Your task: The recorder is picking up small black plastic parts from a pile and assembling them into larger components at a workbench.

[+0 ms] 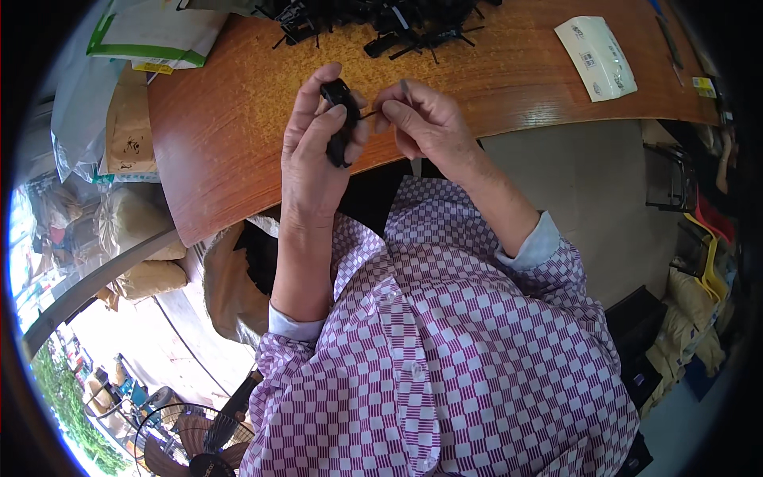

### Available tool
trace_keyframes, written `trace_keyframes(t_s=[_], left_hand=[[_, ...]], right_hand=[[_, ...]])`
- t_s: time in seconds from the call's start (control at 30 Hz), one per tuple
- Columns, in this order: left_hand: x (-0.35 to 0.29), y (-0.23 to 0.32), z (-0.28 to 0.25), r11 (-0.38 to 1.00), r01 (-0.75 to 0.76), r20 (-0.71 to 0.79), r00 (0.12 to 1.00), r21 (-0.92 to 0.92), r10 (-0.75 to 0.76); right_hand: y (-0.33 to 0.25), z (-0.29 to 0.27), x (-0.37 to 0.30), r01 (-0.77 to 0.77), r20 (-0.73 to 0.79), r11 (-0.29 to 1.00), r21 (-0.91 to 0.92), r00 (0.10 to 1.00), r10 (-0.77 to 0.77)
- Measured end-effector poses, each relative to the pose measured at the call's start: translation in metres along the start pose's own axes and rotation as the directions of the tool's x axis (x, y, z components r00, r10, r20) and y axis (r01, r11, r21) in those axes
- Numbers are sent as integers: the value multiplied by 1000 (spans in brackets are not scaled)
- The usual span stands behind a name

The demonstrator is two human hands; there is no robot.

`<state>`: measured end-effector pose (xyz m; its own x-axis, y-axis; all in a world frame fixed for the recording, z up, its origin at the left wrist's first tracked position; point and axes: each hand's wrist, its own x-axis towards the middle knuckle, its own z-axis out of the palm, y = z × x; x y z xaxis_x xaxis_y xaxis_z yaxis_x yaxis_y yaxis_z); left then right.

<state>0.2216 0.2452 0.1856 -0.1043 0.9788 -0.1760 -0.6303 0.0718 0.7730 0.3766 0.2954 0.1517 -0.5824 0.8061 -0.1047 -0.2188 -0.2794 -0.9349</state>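
Upright over the table's near edge, a long black plastic part (337, 94) is gripped in my left hand (311, 151), thumb across its front and fingers behind it. My right hand (433, 127) is closed in a pinch just to the right of it. From that pinch a slim grey metal tool (406, 90) sticks up, and a thin dark tip (368, 115) reaches toward the black part's side. My fingers cover most of the tool, so its exact kind is hidden. Whether the tip touches the part I cannot tell.
A pile of black plastic parts (397, 24) lies at the back of the wooden table (230, 159). A white packet (596, 60) rests at the right. Green-and-white bags (159, 32) sit at the far left. An open sack (230, 294) stands below the edge, a fan (191, 445) lower left.
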Motion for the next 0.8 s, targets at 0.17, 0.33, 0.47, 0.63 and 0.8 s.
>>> trace_keyframes(t_s=[0.17, 0.33, 0.47, 0.63, 0.8], left_hand=[[-3, -10, 3, 989, 82, -29, 996, 125, -79], [-6, -14, 9, 963, 171, 193, 958, 207, -212], [-10, -16, 20, 969, 182, 156, 966, 164, -208], [-14, -11, 23, 822, 23, 153, 979, 570, -133], [-16, -25, 12, 649, -128, 157, 987, 750, 13]], right_hand=[[-5, -7, -4, 37, -1, 994, 105, 999, -37], [-5, -27, -7, -71, 152, 975, 213, 988, 38], [-8, -30, -8, -148, 213, 969, 198, 971, 105], [-3, -31, -7, 0, 100, 1000, -15, 995, 1], [10, -18, -3, 149, 23, 916, -374, 988, -151]])
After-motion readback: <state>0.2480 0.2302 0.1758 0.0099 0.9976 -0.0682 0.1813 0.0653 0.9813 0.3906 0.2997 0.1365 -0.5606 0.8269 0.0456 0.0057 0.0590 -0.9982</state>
